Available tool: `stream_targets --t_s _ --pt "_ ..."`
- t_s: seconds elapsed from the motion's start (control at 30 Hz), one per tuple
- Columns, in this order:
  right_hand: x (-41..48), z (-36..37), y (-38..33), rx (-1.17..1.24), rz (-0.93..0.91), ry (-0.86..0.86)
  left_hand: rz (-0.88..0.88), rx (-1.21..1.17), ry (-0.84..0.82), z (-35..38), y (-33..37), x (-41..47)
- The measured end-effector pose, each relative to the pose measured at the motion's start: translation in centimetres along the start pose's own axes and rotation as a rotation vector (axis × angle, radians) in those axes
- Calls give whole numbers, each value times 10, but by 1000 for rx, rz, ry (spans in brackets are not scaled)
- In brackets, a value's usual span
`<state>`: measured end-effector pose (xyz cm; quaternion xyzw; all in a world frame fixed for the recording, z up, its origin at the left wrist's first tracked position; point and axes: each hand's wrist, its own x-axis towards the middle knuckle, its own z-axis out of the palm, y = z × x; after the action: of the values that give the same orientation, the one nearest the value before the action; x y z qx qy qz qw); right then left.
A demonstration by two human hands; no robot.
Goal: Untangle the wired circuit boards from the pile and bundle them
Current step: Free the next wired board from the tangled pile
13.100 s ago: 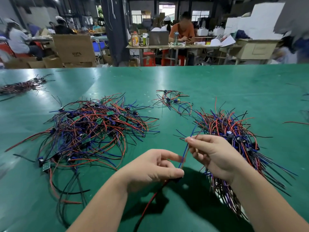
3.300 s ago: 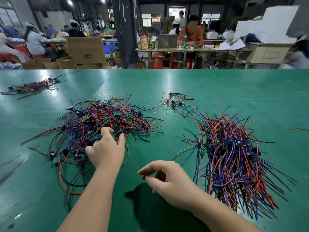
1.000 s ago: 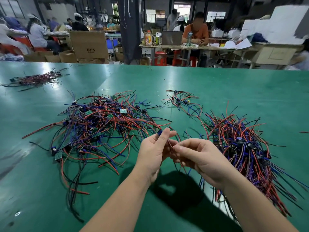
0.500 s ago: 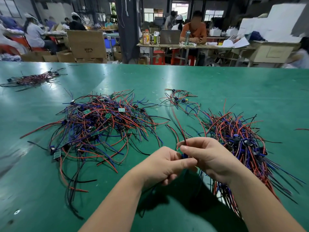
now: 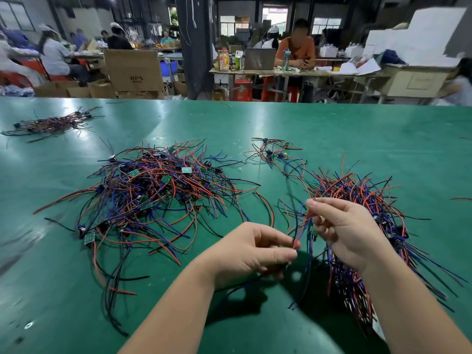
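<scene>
The left hand (image 5: 250,251) and right hand (image 5: 344,233) each pinched the leads of one wired board (image 5: 302,226) (strung steeply between them). The bundle (image 5: 370,198) lay just beyond the right hand, toward the right edge of the bench (image 5: 332,129).

Green table (image 5: 332,129): tangled pile (image 5: 158,192) left, small cluster (image 5: 274,154) centre, aligned bundle (image 5: 357,192) right, another bundle (image 5: 51,122) far left.

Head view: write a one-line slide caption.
Left hand and right hand pinch red and blue wires above the green table, between tangled wire pile and aligned wire bundle.
</scene>
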<state>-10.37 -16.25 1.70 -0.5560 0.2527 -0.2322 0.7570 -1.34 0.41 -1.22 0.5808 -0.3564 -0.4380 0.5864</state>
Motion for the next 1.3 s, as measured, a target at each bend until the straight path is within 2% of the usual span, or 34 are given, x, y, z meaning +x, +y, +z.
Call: stream_targets --t_s 0.1,0.23,0.33,0.4,0.5,0.67,0.77,1.0,1.1,1.2,1.3 --pt "0 1 1 -39 83 -83 -1 37 -24 3 -1 0" --pt "-7 4 7 -240 216 -359 55 11 152 4 -2 6" --pt "-12 8 9 -268 221 -451 40 -4 174 -2 0 4" --pt "-12 8 7 -278 208 -402 6 -29 125 -2 0 2" --pt "-8 4 2 -233 177 -240 -62 -161 67 -1 -1 2" --pt "-1 -10 -13 40 83 32 -112 -5 -102 -2 1 -3" --pt "1 -14 -15 205 50 113 -93 7 -160 0 2 -6" --pt "2 -12 -12 252 89 134 -92 -25 -207 -4 3 -10" --pt "4 -11 -11 293 88 111 0 -64 -183 -4 3 -8" --pt "1 -6 -5 214 143 -18 130 -342 -66 -3 8 -4" --pt "-7 5 5 -82 152 -209 269 -659 141 -1 10 2"
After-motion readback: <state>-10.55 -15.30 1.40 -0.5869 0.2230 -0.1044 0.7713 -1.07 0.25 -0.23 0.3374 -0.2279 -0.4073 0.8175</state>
